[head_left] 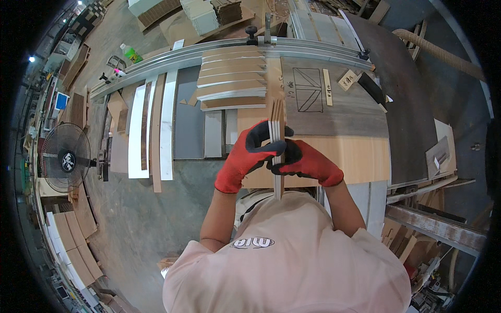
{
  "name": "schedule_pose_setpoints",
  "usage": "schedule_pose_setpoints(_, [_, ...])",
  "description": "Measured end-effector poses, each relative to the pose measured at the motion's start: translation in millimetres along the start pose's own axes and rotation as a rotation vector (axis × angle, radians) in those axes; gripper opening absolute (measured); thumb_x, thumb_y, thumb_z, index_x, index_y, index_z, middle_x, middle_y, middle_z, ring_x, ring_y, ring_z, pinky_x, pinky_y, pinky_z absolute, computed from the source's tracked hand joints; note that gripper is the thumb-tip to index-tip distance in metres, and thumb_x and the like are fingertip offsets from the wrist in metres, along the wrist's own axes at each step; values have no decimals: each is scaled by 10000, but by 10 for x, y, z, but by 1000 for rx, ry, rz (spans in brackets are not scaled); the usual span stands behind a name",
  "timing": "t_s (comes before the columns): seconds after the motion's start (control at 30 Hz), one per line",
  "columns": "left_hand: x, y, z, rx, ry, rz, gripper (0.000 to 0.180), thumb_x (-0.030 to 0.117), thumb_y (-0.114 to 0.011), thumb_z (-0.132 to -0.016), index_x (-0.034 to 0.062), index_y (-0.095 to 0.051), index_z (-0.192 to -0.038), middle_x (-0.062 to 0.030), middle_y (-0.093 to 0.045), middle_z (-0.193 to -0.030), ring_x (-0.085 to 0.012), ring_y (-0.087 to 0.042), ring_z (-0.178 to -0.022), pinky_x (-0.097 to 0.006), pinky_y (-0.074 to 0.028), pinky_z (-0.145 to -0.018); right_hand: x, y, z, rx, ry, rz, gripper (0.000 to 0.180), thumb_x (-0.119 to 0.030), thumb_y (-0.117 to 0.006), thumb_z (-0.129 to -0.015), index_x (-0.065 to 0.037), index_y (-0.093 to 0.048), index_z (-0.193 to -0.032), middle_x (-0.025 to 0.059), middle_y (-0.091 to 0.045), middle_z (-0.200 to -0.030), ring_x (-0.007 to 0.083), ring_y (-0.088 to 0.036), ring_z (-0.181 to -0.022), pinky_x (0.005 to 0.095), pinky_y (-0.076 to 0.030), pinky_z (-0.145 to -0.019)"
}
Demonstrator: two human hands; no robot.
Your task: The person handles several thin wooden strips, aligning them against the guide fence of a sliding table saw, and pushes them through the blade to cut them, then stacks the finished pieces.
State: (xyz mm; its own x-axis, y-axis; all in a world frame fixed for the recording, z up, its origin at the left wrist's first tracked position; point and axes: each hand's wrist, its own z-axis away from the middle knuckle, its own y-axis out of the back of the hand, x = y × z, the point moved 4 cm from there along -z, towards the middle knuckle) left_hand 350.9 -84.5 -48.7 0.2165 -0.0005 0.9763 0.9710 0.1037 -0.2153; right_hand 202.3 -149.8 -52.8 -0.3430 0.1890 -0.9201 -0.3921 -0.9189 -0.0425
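Big saw table (365, 156) fills the mid and right of view, w/ a light wood sheet on its near part and a grey board (334, 112) w/ pencilled diagram lines behind that. Metal fence rail (229, 52) runs along the far edge; a fanned stack of thin wood slats (232, 78) lies just in front of it. Long white and wood strips (167, 125) lie along the table's left edge. Standing fan (66, 158) on the floor well left. Near the table's front edge, both hands in red/black gloves: left hand (248, 154) and right hand (305, 163) both clamped on a thin bundle of narrow wood strips (277, 122), held on edge, pointing away from the body, fingers wrapped round its middle.
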Motion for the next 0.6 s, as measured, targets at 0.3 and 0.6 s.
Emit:
schedule_pose_setpoints(0.3, [-38,-156,-8,164,34,19,308,94,-764,-794,5,-659,-1069,-42,-709,-953,-85,-623,-806,-231,-497,-669,27,94,125,69,18,49,431,-241,-813,-765,-85,-604,-1108,-24,-612,-847,51,-541,-710,240,-461,-584])
schedule_pose_setpoints(0.6, [-484,-400,-397,150,36,244,439,26,-704,-847,2,-570,-1265,-83,-690,-1097,-136,-647,-970,-248,-507,-806,454,451,374,627,426,81,449,-181,-870,-683,-28,-595,-1003,71,-645,-889,141,-594,-810,305,-495,-754])
